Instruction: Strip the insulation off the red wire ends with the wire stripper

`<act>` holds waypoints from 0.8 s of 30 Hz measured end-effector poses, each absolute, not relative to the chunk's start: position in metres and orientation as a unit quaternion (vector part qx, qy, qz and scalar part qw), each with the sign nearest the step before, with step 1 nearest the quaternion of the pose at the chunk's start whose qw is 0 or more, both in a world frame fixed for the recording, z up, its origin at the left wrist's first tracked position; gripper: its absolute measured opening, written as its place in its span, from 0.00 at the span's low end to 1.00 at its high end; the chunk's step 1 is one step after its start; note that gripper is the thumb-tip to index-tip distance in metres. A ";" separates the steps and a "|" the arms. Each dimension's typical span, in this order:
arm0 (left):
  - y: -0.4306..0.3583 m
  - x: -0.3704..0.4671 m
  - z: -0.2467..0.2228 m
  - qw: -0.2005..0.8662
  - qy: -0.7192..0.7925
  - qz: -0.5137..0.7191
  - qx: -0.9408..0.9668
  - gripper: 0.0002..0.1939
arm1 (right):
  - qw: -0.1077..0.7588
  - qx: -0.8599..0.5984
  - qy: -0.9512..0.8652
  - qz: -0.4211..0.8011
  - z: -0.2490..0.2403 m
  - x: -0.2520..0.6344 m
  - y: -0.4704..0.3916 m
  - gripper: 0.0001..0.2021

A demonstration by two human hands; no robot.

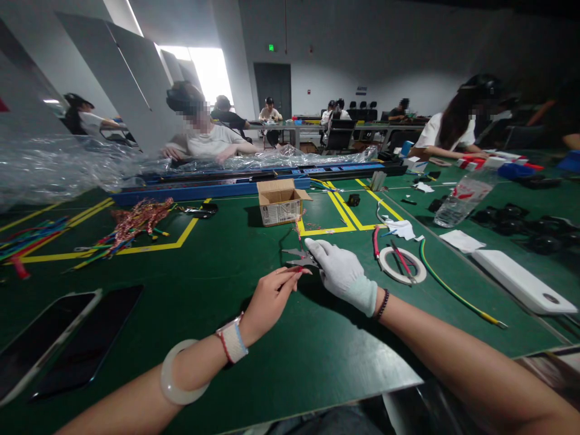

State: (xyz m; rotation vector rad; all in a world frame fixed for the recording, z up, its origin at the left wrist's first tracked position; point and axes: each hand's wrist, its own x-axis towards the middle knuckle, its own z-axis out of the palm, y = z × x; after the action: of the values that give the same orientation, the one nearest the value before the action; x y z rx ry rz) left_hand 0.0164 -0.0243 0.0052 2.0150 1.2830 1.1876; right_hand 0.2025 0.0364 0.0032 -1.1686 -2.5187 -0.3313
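My right hand (pixel 344 272), in a pale work glove, is closed around a pair of wire strippers (pixel 301 258). Their flat grey metal jaws are spread and point left, while the handles are hidden in the glove. Just below the jaws, my bare left hand (pixel 272 296) has its fingertips pinched together. Something small and reddish shows at those fingertips, too small to name. Beyond the jaws, thin copper strands (pixel 299 226) hang by an open cardboard box (pixel 280 205).
Copper strands (pixel 142 223) and coloured wires lie at left, near two phones (pixel 90 338). To the right are a tape roll (pixel 385 269), a green-yellow cable (pixel 446 290), a white power bank (pixel 521 281) and a plastic bottle (pixel 462 199). A blue rail (pixel 203 190) crosses behind; people sit beyond.
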 end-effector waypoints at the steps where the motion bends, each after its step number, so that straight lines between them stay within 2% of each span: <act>1: -0.024 0.016 0.005 0.238 0.467 0.433 0.733 0.13 | 0.192 -0.398 -0.890 -0.112 0.002 0.202 0.038 0.30; 4: -0.025 0.016 0.005 0.255 0.471 0.430 0.726 0.14 | 0.250 -0.360 -0.894 -0.096 -0.001 0.201 0.041 0.30; 8: -0.024 0.016 0.005 0.289 0.473 0.409 0.725 0.13 | 0.281 -0.348 -0.891 -0.078 -0.001 0.198 0.040 0.30; 19: -0.024 0.013 0.005 0.316 0.487 0.404 0.706 0.15 | 0.265 -0.353 -0.891 -0.107 -0.005 0.199 0.039 0.27; 24: -0.024 0.014 0.005 0.311 0.486 0.409 0.707 0.14 | 0.274 -0.365 -0.887 -0.066 -0.005 0.199 0.037 0.25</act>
State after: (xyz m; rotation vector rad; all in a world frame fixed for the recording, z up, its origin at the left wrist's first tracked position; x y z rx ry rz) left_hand 0.0141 -0.0237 0.0051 1.8673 1.2831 1.0797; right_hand 0.1993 0.0367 -0.0045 -0.9820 -2.3863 -0.1779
